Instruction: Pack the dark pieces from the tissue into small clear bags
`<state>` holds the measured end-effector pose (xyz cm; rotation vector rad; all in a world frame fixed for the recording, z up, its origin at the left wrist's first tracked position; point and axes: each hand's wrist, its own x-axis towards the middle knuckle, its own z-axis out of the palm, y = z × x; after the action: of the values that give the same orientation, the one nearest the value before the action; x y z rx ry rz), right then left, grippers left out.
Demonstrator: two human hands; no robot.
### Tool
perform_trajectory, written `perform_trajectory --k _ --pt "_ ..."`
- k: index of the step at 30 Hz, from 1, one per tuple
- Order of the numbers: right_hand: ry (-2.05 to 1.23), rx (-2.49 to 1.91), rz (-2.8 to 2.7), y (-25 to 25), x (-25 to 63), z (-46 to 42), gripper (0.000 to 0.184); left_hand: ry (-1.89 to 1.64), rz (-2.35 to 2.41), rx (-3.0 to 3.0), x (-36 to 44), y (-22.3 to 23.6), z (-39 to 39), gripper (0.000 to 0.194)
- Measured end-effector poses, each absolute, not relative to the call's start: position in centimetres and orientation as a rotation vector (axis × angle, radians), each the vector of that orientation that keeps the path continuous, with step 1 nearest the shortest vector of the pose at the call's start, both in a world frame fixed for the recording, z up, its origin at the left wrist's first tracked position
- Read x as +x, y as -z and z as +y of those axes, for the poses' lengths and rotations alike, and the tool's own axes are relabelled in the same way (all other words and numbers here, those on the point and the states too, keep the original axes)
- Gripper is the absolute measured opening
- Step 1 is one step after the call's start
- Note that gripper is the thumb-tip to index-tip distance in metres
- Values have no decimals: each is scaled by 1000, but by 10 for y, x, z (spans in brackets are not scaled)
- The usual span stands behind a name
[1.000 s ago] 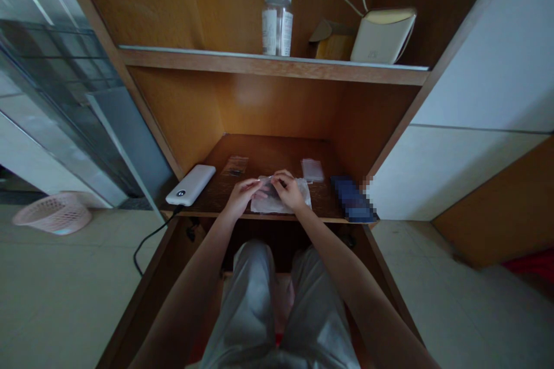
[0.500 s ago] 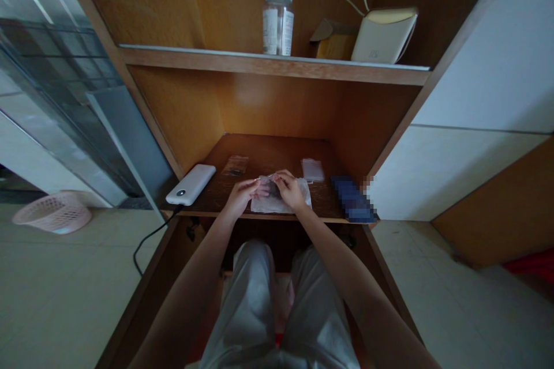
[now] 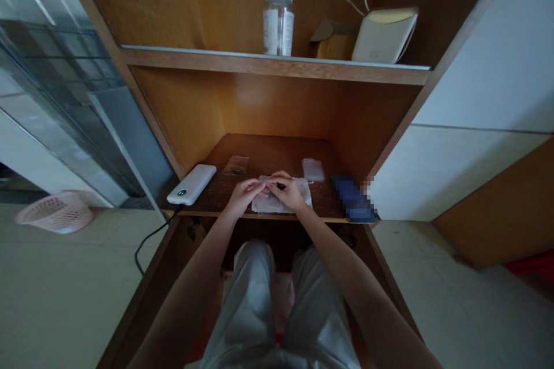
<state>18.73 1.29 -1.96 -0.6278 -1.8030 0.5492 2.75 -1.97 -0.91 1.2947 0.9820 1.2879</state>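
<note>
My left hand (image 3: 244, 196) and my right hand (image 3: 288, 191) meet over the middle of a wooden desk shelf, their fingertips nearly touching. They pinch a thin clear plastic wrapper (image 3: 264, 181). A small dark item (image 3: 281, 186) shows only as a sliver by my right fingers, and the hands hide the rest. Beneath them lies a white translucent sheet (image 3: 277, 205). A small clear packet with something dark inside (image 3: 236, 165) lies beyond my left hand, and a pale packet (image 3: 313, 170) lies beyond my right.
A white power bank (image 3: 191, 184) with a black cable sits left on the desk, and a blue phone (image 3: 352, 199) sits right. The upper shelf (image 3: 277, 66) holds a jar, a cardboard piece and a cream pouch. A pink basket (image 3: 54, 213) stands on the floor.
My hands have closed toward each other over the sheet. The dark item, visible between them earlier, is now mostly covered. Nothing else on the desk has moved.
</note>
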Motion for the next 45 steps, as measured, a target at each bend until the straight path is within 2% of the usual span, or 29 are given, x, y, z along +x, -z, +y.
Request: perform_trajectory --k 18,32,37,45 --pt "-501 -590 -1877 19 187 10 12 -1326 1047 1285 29 8 -21 18" --pt "-574 -665 -1795 13 188 8 22 -1277 980 1246 24 13 -18 40" --pt "-642 -727 -1752 14 187 9 26 -1271 909 1188 23 13 -18 42" --pt "-698 -747 -1600 19 188 14 15 -1321 875 1111 20 17 -15 44"
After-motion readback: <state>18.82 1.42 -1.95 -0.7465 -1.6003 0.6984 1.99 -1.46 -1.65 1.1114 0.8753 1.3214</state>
